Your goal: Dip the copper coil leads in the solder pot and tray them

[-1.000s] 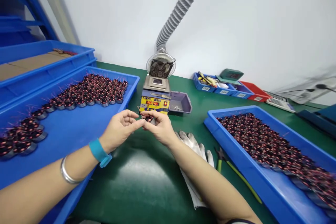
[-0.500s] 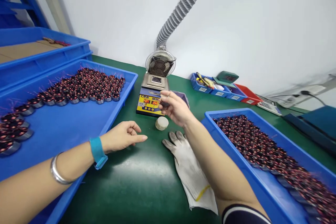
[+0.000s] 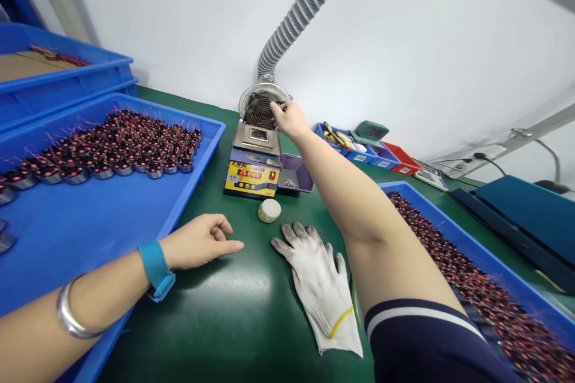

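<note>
Left hand [image 3: 202, 243] is held half-open, empty; right hand [image 3: 291, 119] is curled by the fan [image 3: 260, 112], contents unclear. Coils [image 3: 139, 145], massed toward the tray's [image 3: 121, 206] far corner, seem light, stiff, best gripped around the sides.

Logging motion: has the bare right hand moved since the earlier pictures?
Yes: the right hand rose in view from the yellow-fronted metal unit to the right edge of the black ring-grilled fan.

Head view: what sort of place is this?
Probably an electronics assembly workbench: a yellow-fronted metal unit with a red digital display, a grey corrugated hose, and a shallow blue plastic tray of round, wired black parts.
</note>
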`<state>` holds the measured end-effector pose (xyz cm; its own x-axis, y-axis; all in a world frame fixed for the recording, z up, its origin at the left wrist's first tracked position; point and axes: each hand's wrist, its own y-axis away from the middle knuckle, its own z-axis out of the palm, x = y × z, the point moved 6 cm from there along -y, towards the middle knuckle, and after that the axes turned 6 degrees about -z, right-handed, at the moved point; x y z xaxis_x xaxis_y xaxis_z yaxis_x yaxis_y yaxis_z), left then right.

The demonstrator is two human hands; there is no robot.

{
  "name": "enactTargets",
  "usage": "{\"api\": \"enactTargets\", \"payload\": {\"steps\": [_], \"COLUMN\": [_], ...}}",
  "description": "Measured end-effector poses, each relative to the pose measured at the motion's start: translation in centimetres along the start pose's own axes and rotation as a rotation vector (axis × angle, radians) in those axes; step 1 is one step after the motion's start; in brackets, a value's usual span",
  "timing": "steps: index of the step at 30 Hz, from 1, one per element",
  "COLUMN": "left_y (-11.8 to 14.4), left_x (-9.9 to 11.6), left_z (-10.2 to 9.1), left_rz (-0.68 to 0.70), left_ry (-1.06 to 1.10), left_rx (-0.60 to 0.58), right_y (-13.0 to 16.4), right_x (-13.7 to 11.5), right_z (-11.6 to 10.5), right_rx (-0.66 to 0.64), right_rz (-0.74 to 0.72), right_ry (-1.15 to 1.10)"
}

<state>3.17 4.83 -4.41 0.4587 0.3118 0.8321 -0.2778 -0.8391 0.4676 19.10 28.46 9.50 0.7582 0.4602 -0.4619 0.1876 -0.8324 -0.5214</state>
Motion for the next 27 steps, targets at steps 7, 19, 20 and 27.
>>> {"api": "enactTargets", "payload": {"steps": [7,19,20,27], "left_y": [-0.2,0.5,0.6,1.6], "left_x": [-0.2,2.4,2.5,3.3], "left_z": [0.1,-4.1,-4.1,-5.1], "left_rz": [0.014,0.145,0.167,0.376], "left_ry": [-0.014,0.58,0.604,0.35], "left_rx": [-0.013,0.366,0.369,0.543], "right_y": [0.7,12.8,14.9,20.7], "right_x": [0.5,-7.2,-8.0,-8.4], "right_z": [1.9,1.6,1.6,1.8], "right_rx": [-0.054,-0.35,-0.397,-0.361], "right_rz": [0.051,0.088,0.083,0.087], "right_ry": [0.152,-0.903,-0.945,-0.973]}}
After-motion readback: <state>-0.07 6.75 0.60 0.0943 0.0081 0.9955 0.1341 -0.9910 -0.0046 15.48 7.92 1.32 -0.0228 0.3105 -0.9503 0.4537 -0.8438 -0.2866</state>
